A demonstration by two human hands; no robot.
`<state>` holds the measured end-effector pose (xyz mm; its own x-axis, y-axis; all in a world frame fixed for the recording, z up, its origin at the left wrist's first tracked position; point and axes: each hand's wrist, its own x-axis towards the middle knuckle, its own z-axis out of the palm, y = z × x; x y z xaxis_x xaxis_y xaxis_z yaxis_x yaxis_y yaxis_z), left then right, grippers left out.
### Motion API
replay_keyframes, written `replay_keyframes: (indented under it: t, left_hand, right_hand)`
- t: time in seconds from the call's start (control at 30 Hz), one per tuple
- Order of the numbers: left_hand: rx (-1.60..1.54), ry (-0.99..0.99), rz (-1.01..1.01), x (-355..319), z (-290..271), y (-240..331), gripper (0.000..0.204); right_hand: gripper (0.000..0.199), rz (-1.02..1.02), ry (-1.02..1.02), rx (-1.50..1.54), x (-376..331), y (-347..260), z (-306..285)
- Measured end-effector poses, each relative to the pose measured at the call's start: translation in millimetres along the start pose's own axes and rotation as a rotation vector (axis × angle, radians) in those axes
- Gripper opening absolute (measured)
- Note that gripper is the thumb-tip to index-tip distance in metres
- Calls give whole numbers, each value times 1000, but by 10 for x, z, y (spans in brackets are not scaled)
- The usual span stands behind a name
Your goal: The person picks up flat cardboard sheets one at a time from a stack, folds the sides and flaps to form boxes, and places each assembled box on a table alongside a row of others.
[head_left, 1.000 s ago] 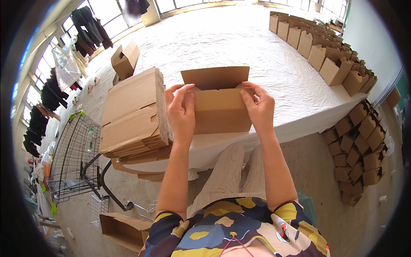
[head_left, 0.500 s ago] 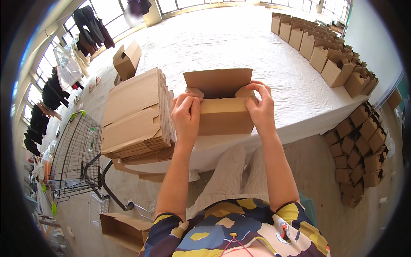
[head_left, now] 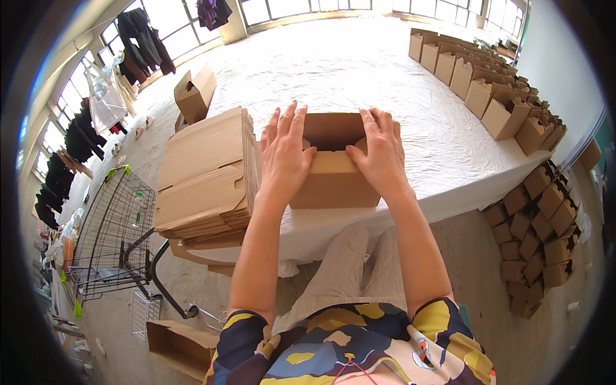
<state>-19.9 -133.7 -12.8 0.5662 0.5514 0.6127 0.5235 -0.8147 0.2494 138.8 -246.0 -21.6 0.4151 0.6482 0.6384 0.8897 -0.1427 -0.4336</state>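
A brown cardboard box [head_left: 335, 186] stands at the table's front edge in front of me, its top uncovered and its back panel upright. My left hand [head_left: 284, 149] lies along the box's left side, fingers stretched and slightly apart, thumb by the front rim. On the right side, my right hand [head_left: 380, 151] rests the same way, with its thumb on the front rim and its fingers extended up to the back panel's corner. The side flaps are mostly covered by my hands. Left of the box is a thick stack of flat folded cartons [head_left: 202, 176].
A white cloth covers the table [head_left: 308, 70]. Rows of formed boxes [head_left: 478, 90] line its right side, and more boxes [head_left: 536, 221] are heaped on the floor. A formed box [head_left: 196, 94] stands behind the stack. A wire cart [head_left: 106, 240] is at left; an open carton [head_left: 181, 348] lies below.
Both hands have let go of the side flaps at the front corners. Their fingers have straightened and reached farther along the box's sides toward the back panel, which appears lower.
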Motion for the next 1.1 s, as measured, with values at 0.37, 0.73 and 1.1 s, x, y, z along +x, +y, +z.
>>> replay_keyframes:
  t: [0.37,0.73,1.1]
  left_hand:
    - [-66,59,57,-47,47,-6,18]
    - [-71,17,55,-218,91,-45,30]
    - [-48,-81,66,-225,59,-67,37]
  right_hand:
    - [21,10,82,106,-107,62,64]
    - [40,-93,-65,-225,-187,-32,28]
    - [84,-193,-475,-342,-164,-177,-26]
